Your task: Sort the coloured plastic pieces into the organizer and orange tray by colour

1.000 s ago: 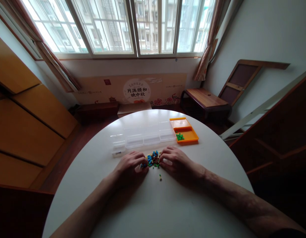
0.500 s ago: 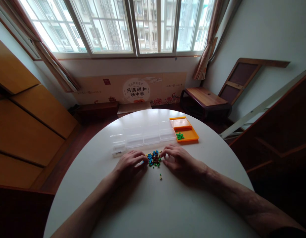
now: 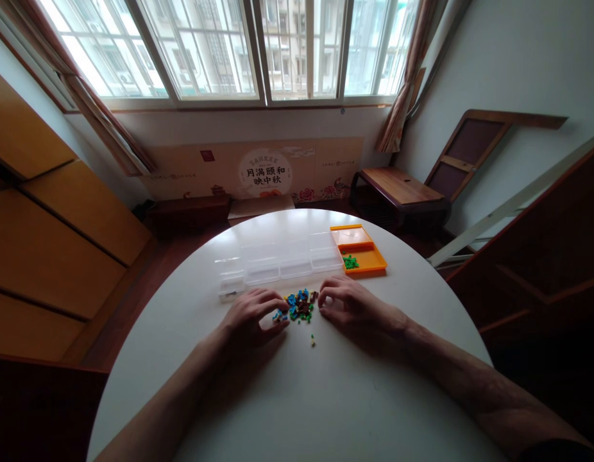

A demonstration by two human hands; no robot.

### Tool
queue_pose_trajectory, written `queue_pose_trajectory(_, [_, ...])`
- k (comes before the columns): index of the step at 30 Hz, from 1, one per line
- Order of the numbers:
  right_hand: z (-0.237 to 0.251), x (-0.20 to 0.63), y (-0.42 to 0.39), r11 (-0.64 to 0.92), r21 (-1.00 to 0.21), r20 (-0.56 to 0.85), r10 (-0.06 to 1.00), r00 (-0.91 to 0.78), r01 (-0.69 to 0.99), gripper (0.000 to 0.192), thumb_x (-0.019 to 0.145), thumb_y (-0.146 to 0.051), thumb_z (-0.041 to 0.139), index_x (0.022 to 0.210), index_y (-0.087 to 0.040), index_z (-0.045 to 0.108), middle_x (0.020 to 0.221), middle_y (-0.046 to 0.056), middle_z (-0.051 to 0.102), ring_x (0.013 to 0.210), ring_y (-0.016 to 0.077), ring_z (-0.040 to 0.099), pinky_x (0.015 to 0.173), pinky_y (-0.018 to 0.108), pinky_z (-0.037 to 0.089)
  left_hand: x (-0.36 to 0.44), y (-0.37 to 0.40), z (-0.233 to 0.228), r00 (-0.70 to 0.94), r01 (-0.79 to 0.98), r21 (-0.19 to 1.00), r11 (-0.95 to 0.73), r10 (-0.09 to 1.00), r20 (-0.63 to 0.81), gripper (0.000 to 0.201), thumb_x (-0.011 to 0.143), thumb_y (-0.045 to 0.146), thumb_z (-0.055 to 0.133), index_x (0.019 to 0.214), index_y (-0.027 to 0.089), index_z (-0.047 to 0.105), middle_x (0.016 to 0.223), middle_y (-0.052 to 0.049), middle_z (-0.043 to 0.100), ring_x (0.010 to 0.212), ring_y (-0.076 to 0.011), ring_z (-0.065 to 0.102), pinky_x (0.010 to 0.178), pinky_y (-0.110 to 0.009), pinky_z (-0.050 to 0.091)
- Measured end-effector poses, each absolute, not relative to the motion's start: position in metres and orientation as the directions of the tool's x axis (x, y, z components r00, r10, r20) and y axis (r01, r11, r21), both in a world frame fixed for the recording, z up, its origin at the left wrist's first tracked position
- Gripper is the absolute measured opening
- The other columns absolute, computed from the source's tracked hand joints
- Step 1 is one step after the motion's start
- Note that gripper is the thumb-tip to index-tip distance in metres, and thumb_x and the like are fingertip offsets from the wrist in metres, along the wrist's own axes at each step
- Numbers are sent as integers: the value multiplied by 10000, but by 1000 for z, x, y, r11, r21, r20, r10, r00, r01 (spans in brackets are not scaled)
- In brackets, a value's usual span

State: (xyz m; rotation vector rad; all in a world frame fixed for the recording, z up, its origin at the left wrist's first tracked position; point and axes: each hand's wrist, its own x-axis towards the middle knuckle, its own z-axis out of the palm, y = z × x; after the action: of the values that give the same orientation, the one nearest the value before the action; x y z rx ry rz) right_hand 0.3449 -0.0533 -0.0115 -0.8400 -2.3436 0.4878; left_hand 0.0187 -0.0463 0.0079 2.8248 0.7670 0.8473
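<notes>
Small coloured pieces [image 3: 301, 307], one loose pile: blue, brown, green and some yellow; lying just below the centre of the frame, on a round white table [image 3: 326, 398].

Left hand [image 3: 251, 316]: left of the pile, thumb and forefinger parted, a few blue pieces showing in the gap; no grip on them seen.

Right hand [image 3: 352, 301]: at the pile's right edge, fingers curled, thumb near the fingertips; whether a piece is pinched there, cannot tell.

Stray green-and-yellow bits [image 3: 313, 341]: below the pile, apart from it.

Clear plastic compartments [image 3: 294, 266]: a row above the pile, running from left of centre towards the right.

Orange tray [image 3: 373, 258]: at the right end of that row; green pieces [image 3: 351, 262] in the left part of its lower section.

Barred window [image 3: 301, 51]: top of the frame.

Yellow-brown cabinet [image 3: 51, 250]: left edge.
</notes>
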Motion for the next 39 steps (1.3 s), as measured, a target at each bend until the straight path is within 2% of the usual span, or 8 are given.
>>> queue_pose_trajectory(4, [-11,346,-50,754,-471,435,650,-624,457,48,1036,-223,730,1052,-253,764,1085,42,781,1010,209,721,943,346,548,17,-48,15,730,446,228,-865,499,468,170,934,371,779,1034,239,741,991,-56,763,889,-222,709,810,-351,562])
queue_pose_trajectory(7, [-4,358,-43,744,-419,502,668,-550,520,107,1095,-267,666,1040,-235,752,1057,69,785,1010,240,716,964,399,550,12,-47,17,732,461,229,-857,513,449,156,908,356,762,985,233,705,924,-45,723,833,-216,662,776,-350,529])
queue_pose_trajectory(13, [1,406,-18,545,-351,591,760,-271,761,174,1105,-257,587,1017,-224,734,1012,80,788,976,277,707,965,439,511,7,-44,18,740,461,250,-852,524,421,112,833,224,708,931,230,654,863,-23,681,768,-196,602,743,-335,480])
queue_pose_trajectory(17, [-9,426,-7,418,-353,563,810,-167,837,139,1072,-259,603,1088,-221,735,1063,81,801,1008,292,719,984,452,497,17,-48,13,727,447,245,-860,509,461,64,888,195,673,937,234,685,871,-23,712,782,-188,636,732,-314,494])
queue_pose_trajectory(21, [-14,422,-7,429,-355,526,826,-202,831,138,1050,-237,613,1126,-218,727,1114,74,805,1015,277,732,999,446,498,27,-53,7,725,437,216,-873,483,491,106,963,202,650,985,248,743,921,-25,766,813,-179,690,742,-296,528])
queue_pose_trajectory(33, [-4,390,-25,598,-347,572,745,-342,723,110,1034,-244,659,1090,-228,752,1061,89,788,1049,302,715,1030,495,538,25,-50,3,751,438,171,-882,464,469,124,1044,222,677,1011,256,791,986,-32,786,834,-166,725,754,-282,546])
queue_pose_trajectory(36, [-4,378,-33,663,-359,582,709,-397,657,102,1042,-248,658,1039,-231,758,1015,79,781,971,271,711,972,460,561,25,-51,2,754,456,119,-882,454,475,114,1051,255,683,1037,259,796,1003,-38,790,833,-178,714,765,-302,538])
queue_pose_trajectory(39, [-4,365,-43,761,-356,540,641,-546,542,118,1052,-246,653,991,-238,753,983,64,778,909,235,695,897,399,570,24,-51,2,754,467,105,-878,457,472,119,1065,278,675,1049,260,791,1019,-35,794,830,-180,702,772,-305,524])
